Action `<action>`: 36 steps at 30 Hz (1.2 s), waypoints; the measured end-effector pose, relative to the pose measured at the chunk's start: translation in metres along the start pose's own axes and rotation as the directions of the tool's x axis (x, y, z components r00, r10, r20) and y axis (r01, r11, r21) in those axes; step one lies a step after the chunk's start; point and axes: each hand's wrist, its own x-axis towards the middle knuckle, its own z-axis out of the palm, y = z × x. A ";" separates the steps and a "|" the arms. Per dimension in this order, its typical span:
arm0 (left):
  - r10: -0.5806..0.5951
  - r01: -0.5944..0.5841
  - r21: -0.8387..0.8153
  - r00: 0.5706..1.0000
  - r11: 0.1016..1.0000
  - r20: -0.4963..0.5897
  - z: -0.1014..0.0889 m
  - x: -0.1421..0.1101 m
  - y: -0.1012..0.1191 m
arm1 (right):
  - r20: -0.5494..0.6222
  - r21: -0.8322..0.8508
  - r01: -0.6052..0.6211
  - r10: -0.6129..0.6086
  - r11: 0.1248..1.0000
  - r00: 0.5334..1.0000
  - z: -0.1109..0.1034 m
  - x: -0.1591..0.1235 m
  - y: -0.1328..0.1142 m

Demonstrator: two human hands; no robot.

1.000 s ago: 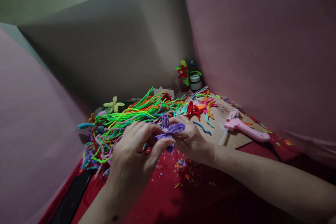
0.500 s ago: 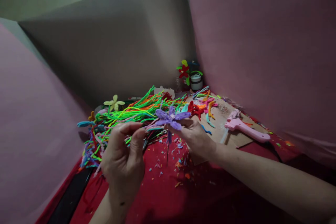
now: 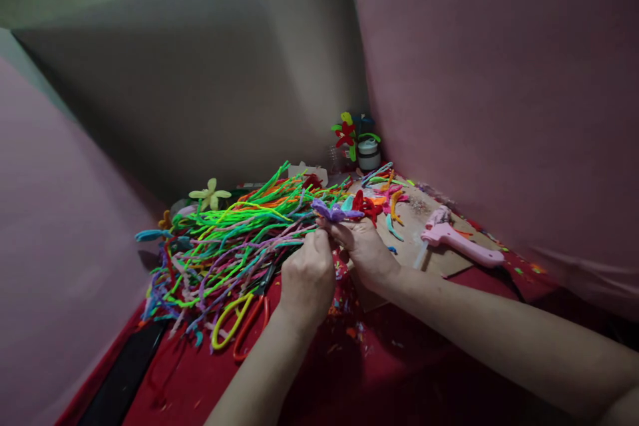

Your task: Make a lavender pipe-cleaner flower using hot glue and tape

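Note:
A purple pipe-cleaner flower (image 3: 335, 210) is held up over the worktop, its petals tilted and seen nearly edge-on. Beneath the petals my right hand (image 3: 367, 253) pinches it. My left hand (image 3: 310, 273) is closed, its fingertips meeting the right fingers just under the flower. Whatever lies between the left fingers is hidden, and the flower's stem does not show. Close to the left wrist lie scissors (image 3: 238, 319) with yellow and red handles, their blades partly under a pile of colourful pipe cleaners (image 3: 239, 233).
A pink glue gun (image 3: 459, 243) rests on a cardboard sheet (image 3: 414, 249) to the right. Red petals (image 3: 366, 206) and short coloured pieces lie behind my hands. A yellow flower (image 3: 210, 194) stands at the back left, and a white container (image 3: 369, 154) in the far corner.
My left hand has moved right and up to meet the right hand under the flower, uncovering the scissors. The flower has tipped from facing me to nearly edge-on.

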 end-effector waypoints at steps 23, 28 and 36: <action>-0.127 0.466 -0.852 0.855 -0.237 0.503 -0.020 0.000 -0.015 | 0.345 0.179 -0.263 0.190 0.948 0.919 -0.008 0.011 0.000; -0.070 0.505 -0.836 0.846 -0.217 0.529 -0.017 0.001 -0.018 | 0.259 0.239 -0.269 0.206 0.933 0.944 -0.007 0.009 0.005; -0.159 0.196 -0.464 0.980 0.864 0.118 0.007 -0.001 -0.017 | 0.000 0.152 -0.203 0.205 0.967 0.979 0.003 0.006 0.010</action>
